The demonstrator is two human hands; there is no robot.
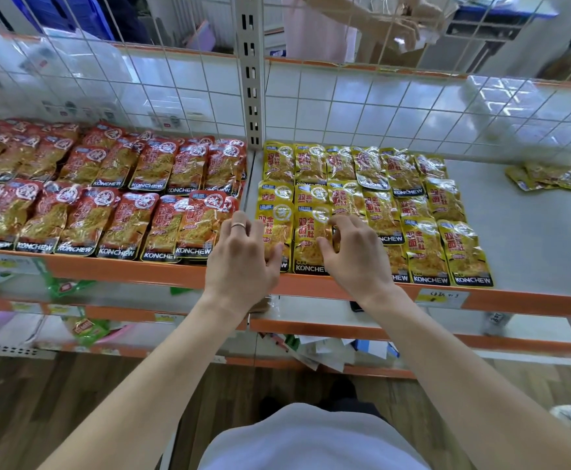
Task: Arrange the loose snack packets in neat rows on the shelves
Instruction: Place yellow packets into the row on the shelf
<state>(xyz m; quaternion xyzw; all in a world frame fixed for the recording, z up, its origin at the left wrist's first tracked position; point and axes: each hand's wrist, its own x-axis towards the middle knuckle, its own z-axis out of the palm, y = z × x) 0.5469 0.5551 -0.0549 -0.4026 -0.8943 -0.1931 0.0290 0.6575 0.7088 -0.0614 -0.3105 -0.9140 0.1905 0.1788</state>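
Note:
Yellow snack packets [372, 198] lie in overlapping rows on the left half of the right shelf bay. My left hand [243, 256], a ring on one finger, rests with relaxed fingers on the left edge of the front-left yellow packet [275, 228]. Next to it, the front yellow packet [309, 239] has its right edge pinched between the thumb and curled index finger of my right hand [353, 252]. A few loose yellow packets [548, 178] lie in a heap at the far right of the same shelf.
Red snack packets [108, 198] fill the left bay in two rows. A perforated upright post [253, 79] and wire mesh [413, 106] back the white shelf [531, 239]. Lower shelves hold green packets [85, 329] and papers. Another person's hands [402, 32] work behind the mesh.

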